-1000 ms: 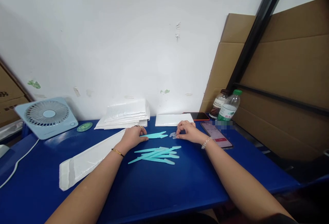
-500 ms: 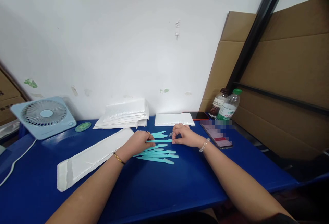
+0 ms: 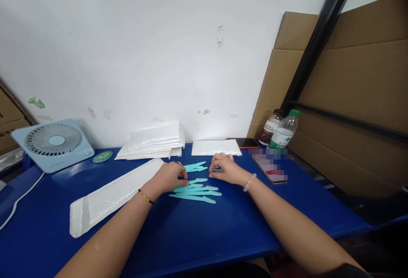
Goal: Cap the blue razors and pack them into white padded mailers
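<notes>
Turquoise eyebrow razors [image 3: 197, 192] lie fanned out on the blue table, several of them, handles overlapping. A smaller group of the same razors [image 3: 195, 167] sits just behind, partly covered by my left hand [image 3: 170, 178]. That hand's fingers are curled and pinched together over the left ends of the razors; whatever lies between the fingertips is hidden. My right hand [image 3: 227, 169] hovers just right of the razors, thumb and fingers bent in a pinch. A small greyish sliver shows between its fingers, too small to name.
A long white padded mailer [image 3: 117, 197] lies at left, with a stack of white mailers [image 3: 153, 142] behind. One flat white mailer [image 3: 216, 147], a phone [image 3: 269, 167], another phone [image 3: 247, 143] and bottles [image 3: 282, 133] stand beyond my right hand. A blue fan [image 3: 55, 144] is far left.
The razor stretched between my two hands is no longer visible there. My hands have drawn slightly apart, the left one shifting left and the right fingers coming off the razor's end.
</notes>
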`<state>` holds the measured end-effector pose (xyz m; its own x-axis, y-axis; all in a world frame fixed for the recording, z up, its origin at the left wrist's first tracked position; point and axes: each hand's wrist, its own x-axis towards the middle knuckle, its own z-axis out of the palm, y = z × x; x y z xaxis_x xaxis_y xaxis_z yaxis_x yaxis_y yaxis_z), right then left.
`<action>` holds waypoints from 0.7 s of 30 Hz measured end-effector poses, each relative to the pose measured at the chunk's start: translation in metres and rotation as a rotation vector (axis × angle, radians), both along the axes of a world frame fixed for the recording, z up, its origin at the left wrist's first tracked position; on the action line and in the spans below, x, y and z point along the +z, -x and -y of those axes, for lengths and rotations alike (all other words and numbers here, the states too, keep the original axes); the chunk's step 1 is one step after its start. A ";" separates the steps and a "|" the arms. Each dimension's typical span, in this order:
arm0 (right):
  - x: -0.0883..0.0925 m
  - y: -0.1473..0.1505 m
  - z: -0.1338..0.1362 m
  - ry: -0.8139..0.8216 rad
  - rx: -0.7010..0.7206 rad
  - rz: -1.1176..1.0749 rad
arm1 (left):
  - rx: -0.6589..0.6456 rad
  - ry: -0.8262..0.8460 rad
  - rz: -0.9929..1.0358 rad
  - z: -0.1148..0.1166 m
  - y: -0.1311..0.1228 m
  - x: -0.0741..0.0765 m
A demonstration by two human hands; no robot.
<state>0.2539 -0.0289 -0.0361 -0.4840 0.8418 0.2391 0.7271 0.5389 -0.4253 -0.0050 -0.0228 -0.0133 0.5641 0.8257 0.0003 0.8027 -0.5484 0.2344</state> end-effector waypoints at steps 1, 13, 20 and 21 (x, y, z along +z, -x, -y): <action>-0.002 0.005 0.001 0.008 0.016 0.008 | 0.011 0.019 -0.002 0.001 -0.002 -0.001; -0.001 -0.013 -0.011 -0.031 -0.130 0.031 | 0.168 -0.150 0.106 -0.014 -0.001 -0.005; 0.004 -0.014 -0.007 -0.072 -0.147 0.006 | 0.006 0.091 0.033 -0.004 0.006 -0.002; 0.005 -0.010 -0.005 -0.063 -0.131 -0.002 | -0.014 0.141 0.018 -0.002 0.006 -0.002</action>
